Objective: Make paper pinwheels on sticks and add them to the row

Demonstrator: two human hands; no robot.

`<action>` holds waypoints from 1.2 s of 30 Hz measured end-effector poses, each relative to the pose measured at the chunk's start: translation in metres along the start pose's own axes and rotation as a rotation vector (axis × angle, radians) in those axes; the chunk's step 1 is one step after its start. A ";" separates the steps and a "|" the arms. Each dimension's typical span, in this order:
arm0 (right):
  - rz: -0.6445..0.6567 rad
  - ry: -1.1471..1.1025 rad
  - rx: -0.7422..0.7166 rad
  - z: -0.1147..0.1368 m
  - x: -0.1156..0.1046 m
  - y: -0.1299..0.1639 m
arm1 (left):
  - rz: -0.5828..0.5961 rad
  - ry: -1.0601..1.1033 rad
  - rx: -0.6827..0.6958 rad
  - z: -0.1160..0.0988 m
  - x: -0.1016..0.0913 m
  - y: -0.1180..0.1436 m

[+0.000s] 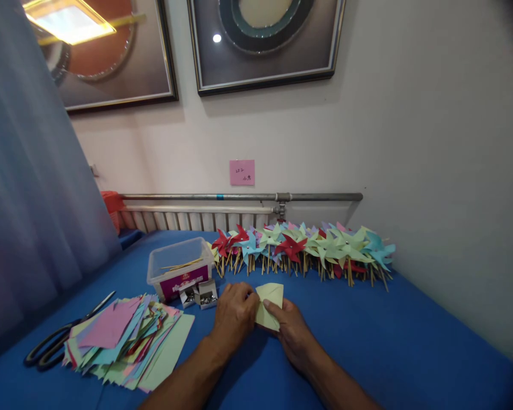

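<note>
A small pale yellow sheet of paper with crease lines is held up above the blue table cover. My right hand grips its right edge, thumb across the front and fingers behind. At its left edge is my left hand, fingers curled together against the paper; whether a small item is pinched in them is hidden. Just left of my left hand sit two small open boxes of shiny metal pieces. Behind them stands a clear plastic tub with thin wooden sticks inside.
Cut coloured paper sheets lie in a heap at left, beside black-handled scissors. Many finished paper pinwheels on sticks line the back by the wall. A metal pipe runs behind, and a curtain hangs at left.
</note>
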State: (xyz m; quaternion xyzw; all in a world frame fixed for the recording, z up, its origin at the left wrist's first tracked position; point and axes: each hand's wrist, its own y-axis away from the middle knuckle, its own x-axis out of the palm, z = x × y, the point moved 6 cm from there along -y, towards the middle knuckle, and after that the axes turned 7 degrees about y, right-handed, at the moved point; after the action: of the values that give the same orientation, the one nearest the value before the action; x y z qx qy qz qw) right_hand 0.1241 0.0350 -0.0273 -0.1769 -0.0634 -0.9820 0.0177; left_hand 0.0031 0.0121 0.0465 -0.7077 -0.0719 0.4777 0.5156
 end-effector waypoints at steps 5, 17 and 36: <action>-0.062 0.050 -0.043 0.001 -0.007 -0.005 | 0.033 0.273 -0.171 0.007 0.000 -0.001; 0.014 0.330 -0.177 0.012 -0.004 -0.006 | 0.225 1.316 -1.094 0.044 0.051 0.021; 0.033 0.254 -0.158 0.008 -0.004 -0.008 | 0.179 1.260 -1.183 0.049 0.060 0.029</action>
State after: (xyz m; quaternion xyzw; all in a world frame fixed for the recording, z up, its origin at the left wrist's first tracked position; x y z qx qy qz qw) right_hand 0.1300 0.0445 -0.0225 -0.0533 0.0197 -0.9980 0.0278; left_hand -0.0128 0.0671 -0.0136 -0.9952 0.0462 -0.0800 -0.0325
